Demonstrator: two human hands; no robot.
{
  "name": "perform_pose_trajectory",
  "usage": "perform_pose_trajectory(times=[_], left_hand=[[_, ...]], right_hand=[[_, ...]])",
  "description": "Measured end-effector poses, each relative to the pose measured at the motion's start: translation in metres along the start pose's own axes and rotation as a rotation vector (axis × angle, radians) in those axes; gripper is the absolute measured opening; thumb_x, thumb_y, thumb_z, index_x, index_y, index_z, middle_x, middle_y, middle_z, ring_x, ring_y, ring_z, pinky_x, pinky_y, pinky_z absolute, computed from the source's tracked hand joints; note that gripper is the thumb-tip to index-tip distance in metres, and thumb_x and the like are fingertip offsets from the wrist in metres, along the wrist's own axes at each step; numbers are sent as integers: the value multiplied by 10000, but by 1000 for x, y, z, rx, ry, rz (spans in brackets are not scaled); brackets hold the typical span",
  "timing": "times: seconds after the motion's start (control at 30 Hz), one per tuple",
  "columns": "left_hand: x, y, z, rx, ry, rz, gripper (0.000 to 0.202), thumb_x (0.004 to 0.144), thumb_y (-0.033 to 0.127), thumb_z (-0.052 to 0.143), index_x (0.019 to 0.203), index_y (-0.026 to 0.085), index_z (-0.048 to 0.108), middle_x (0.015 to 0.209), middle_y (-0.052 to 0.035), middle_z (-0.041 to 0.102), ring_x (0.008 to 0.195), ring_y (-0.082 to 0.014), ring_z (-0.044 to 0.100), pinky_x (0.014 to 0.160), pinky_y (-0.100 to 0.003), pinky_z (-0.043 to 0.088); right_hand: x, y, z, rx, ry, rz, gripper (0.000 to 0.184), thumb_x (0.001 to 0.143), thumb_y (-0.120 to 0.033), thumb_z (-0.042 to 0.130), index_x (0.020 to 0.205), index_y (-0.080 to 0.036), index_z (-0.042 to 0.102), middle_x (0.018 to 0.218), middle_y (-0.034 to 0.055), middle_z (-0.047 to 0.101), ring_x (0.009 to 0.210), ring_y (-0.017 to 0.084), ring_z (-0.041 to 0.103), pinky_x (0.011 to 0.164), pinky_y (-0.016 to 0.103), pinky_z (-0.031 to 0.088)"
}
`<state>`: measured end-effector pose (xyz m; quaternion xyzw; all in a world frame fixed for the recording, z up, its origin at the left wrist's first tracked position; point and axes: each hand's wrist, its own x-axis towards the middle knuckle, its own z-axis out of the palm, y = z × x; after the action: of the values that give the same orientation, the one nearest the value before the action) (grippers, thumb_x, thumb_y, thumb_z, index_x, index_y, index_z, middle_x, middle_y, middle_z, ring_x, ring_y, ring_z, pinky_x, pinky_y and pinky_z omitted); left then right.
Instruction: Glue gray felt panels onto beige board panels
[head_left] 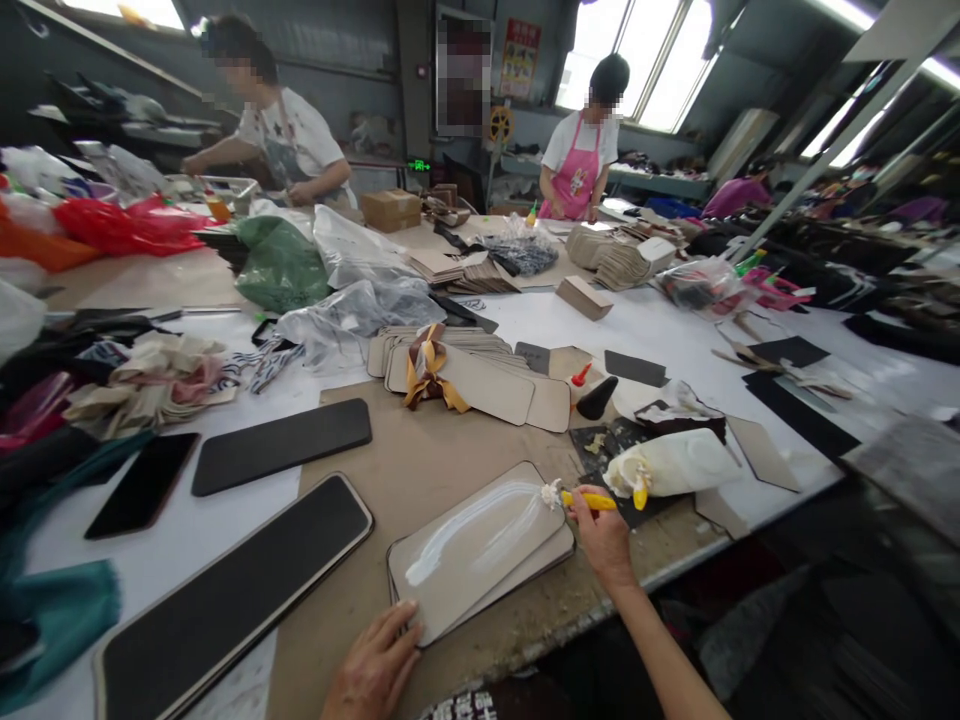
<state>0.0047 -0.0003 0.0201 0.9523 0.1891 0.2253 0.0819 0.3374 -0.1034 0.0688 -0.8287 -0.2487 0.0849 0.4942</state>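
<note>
My right hand (pixel 604 545) grips the yellow handle of a glue brush (pixel 589 499), whose whitish bristles touch the far right end of a beige board (pixel 480 560) with rounded corners. Wet white streaks curve along this board, which lies on one or more similar boards. At its near left corner, my left hand (pixel 379 660) rests with fingers stretched out, their tips on the edge. To the right of the brush lies a white plastic bottle (pixel 682 465), cut open at the side, with a second yellow handle (pixel 640 492) at its mouth.
Black panels (pixel 232 600) and a dark phone (pixel 142 485) lie at the left. Behind the board are a stack of beige boards (pixel 480 375) with a cloth strip (pixel 427 370) and a red-tipped bottle (pixel 581 378). Two people (pixel 579 165) stand across the table.
</note>
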Motion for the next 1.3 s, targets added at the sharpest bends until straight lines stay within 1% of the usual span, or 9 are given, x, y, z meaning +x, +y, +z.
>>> perform_pose_trajectory(times=[0.13, 0.3, 0.4, 0.57, 0.73, 0.9, 1.03, 1.2, 1.3], left_hand=[[0, 0, 0, -29, -10, -11, 264, 887, 345, 403, 952, 256, 644, 1049, -37, 667, 942, -175, 636, 803, -266, 551], [-2, 0, 0, -79, -13, -47, 228, 879, 309, 436, 955, 260, 646, 1041, -34, 669, 930, -175, 638, 798, -280, 552], [-2, 2, -2, -105, -37, -69, 208, 869, 253, 457, 970, 255, 639, 1040, -40, 667, 945, -177, 632, 803, -296, 549], [1, 5, -7, -163, -81, -135, 205, 847, 208, 487, 1018, 189, 598, 1043, -81, 657, 959, -199, 623, 811, -350, 550], [1, 0, -13, -288, -91, -149, 203, 837, 180, 502, 1022, 184, 586, 1041, -64, 648, 985, -166, 611, 872, -307, 521], [-1, -5, -14, -304, -140, -129, 175, 831, 141, 496, 967, 177, 601, 1052, -64, 641, 1000, -171, 603, 887, -310, 511], [0, -6, -13, -323, -167, -125, 177, 823, 122, 507, 963, 174, 601, 1044, -67, 630, 1013, -169, 587, 910, -317, 495], [2, -7, -15, -286, -149, -55, 147, 815, 113, 516, 929, 155, 599, 1008, -73, 635, 1009, -197, 574, 903, -359, 499], [2, -7, -16, -272, -142, -54, 145, 820, 111, 503, 924, 155, 594, 1001, -75, 630, 999, -195, 574, 888, -354, 507]], right_hand=[[-25, -13, 7, -93, -33, -144, 318, 818, -488, 453, 790, -190, 560, 771, 47, 593, 687, 187, 586, 698, 322, 460], [-79, -46, 33, -63, -180, -253, 262, 860, -417, 427, 776, -215, 572, 758, 48, 586, 739, 188, 569, 721, 309, 459], [-115, -60, 47, 9, -298, -208, 242, 864, -393, 436, 786, -214, 580, 766, 47, 583, 730, 186, 578, 719, 302, 472], [-150, -61, 64, 193, -434, 22, 270, 834, -445, 485, 844, -194, 584, 810, 53, 596, 676, 184, 607, 603, 277, 511], [-151, -52, 67, 252, -425, 199, 358, 784, -532, 515, 838, -180, 556, 704, 37, 614, 588, 199, 626, 577, 303, 520], [-146, -57, 62, 170, -295, 159, 360, 770, -533, 531, 842, -182, 559, 713, 46, 638, 595, 202, 634, 609, 309, 512], [-148, -61, 65, 212, -360, 160, 365, 759, -537, 542, 833, -180, 567, 697, 38, 637, 569, 197, 631, 576, 300, 518], [-147, -59, 64, 139, -271, 162, 364, 768, -534, 534, 850, -180, 566, 690, 40, 645, 582, 200, 637, 599, 298, 512], [-146, -65, 69, 167, -298, 141, 352, 775, -528, 532, 847, -185, 563, 689, 35, 638, 573, 196, 631, 598, 303, 513]])
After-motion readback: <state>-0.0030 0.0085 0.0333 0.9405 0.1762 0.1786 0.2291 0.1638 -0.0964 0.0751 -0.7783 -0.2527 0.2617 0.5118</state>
